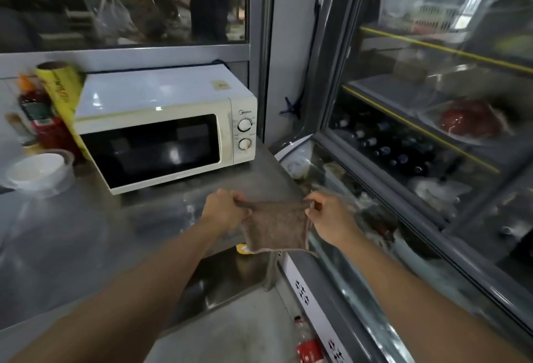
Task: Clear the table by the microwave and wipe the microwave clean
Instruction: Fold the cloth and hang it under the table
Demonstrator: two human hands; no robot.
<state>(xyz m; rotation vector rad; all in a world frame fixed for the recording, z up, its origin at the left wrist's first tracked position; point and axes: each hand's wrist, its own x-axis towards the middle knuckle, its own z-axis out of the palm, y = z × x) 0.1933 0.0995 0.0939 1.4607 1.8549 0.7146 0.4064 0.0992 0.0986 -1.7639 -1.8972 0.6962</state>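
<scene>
A white microwave (pixel 161 120) with a dark glass door and two dials stands shut on the steel table (pixel 86 233). In front of it, over the table's right end, a brown cloth (pixel 277 227) hangs stretched flat between both hands. My left hand (pixel 225 209) pinches the cloth's top left corner. My right hand (pixel 328 215) pinches its top right corner. The cloth hangs free and touches neither the table nor the microwave.
Left of the microwave stand a yellow roll (pixel 62 94), red sauce bottles (pixel 43 120) and a white bowl in a clear tub (pixel 39 172). A glass-fronted display fridge (pixel 418 132) fills the right side. A red can (pixel 310 349) lies on the floor below.
</scene>
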